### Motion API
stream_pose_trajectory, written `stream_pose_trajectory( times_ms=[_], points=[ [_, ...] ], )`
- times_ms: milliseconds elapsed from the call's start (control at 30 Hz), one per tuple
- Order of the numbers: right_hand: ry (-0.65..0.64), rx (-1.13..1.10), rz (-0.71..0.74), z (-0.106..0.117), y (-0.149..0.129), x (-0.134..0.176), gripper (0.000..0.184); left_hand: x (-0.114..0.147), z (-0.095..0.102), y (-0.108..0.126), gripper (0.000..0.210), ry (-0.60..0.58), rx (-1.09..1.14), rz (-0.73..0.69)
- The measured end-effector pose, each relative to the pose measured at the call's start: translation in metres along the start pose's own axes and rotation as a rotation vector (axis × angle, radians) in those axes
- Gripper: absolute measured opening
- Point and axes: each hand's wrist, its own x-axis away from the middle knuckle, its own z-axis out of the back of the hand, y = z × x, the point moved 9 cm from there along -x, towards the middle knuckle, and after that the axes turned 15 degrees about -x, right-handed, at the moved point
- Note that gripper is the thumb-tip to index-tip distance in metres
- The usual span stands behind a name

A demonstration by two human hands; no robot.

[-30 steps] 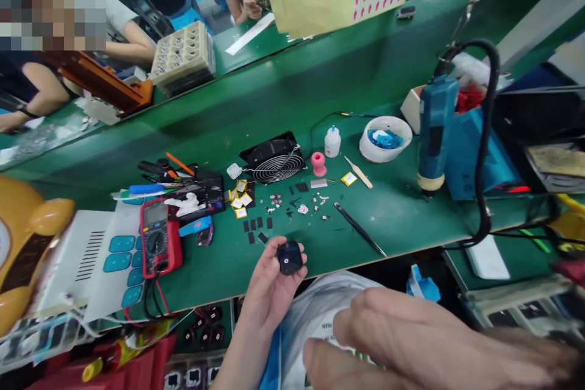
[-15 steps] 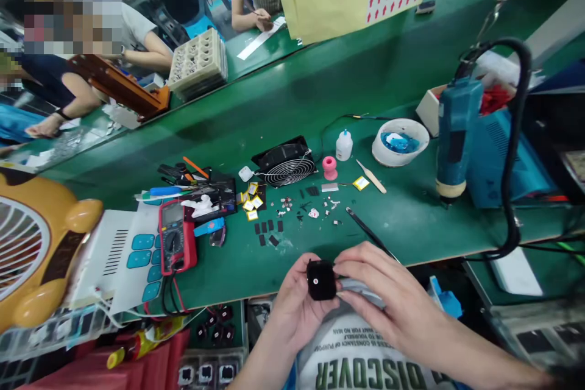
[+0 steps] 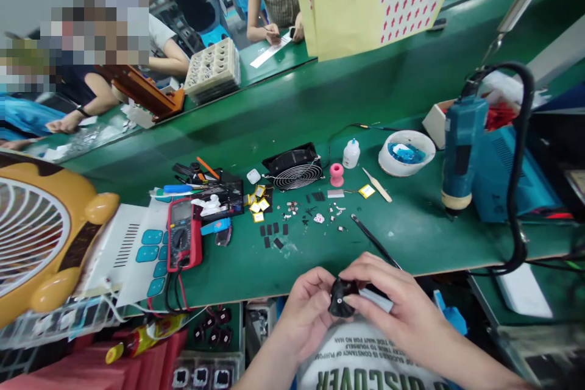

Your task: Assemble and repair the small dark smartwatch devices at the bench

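Note:
A small black squarish case (image 3: 339, 300) with a white dot on it is held tilted between my two hands, in front of the bench edge. My left hand (image 3: 307, 311) grips its left side, thumb against it. The fingers and thumb of my right hand (image 3: 388, 292) pinch it from the right and cover part of it. A pale grey flat thing (image 3: 377, 298) shows behind the right fingers; what it is I cannot tell. Beyond my hands, black tweezers (image 3: 372, 239) and several small black pads (image 3: 275, 230) lie on the green bench (image 3: 320, 256).
Around the bench stand a red multimeter (image 3: 183, 234), a black fan (image 3: 297, 170), a white bottle (image 3: 351, 153) and a white bowl (image 3: 406, 155). A blue electric screwdriver (image 3: 464, 152) hangs at right. A yellow toy-like fan (image 3: 46, 237) stands left. Other people sit across.
The black case has been turned from facing up to a tilted pose. Both hands have shifted a little right in view, and my right fingers have closed over the case. The whole view has shifted slightly.

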Motion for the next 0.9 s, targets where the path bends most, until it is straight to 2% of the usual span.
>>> stream_pose_trajectory(
  times_ms=[67, 233, 333, 533, 667, 733, 800, 900],
  points=[
    [0.043, -0.014, -0.028, 0.004, 0.005, 0.0, 0.018, -0.002, -0.002, -0.001, 0.067, 0.004, 0.039, -0.009],
    [0.164, 0.034, -0.001, 0.013, 0.008, 0.004, 0.018, -0.007, 0.002, -0.002, 0.046, 0.073, -0.006, -0.075],
    [0.166, 0.008, 0.017, 0.011, 0.007, 0.005, 0.017, -0.006, 0.003, -0.002, 0.039, 0.083, -0.029, -0.094],
    [0.159, 0.013, 0.004, 0.012, 0.008, 0.004, 0.014, -0.003, -0.001, -0.001, 0.044, 0.038, -0.011, -0.097],
    [0.136, 0.031, -0.038, 0.011, 0.015, 0.007, 0.005, -0.002, -0.001, -0.004, 0.046, 0.042, -0.002, -0.083],
    [0.111, 0.05, -0.051, 0.008, 0.017, 0.009, 0.007, -0.003, 0.0, -0.005, 0.043, 0.042, -0.026, -0.083],
    [0.091, 0.073, -0.027, 0.006, 0.016, 0.008, 0.009, -0.004, 0.006, -0.002, 0.037, 0.063, -0.1, -0.099],
    [0.087, 0.15, 0.092, 0.012, 0.01, 0.004, 0.013, -0.008, 0.028, 0.012, 0.03, 0.173, -0.265, -0.154]
  ],
)
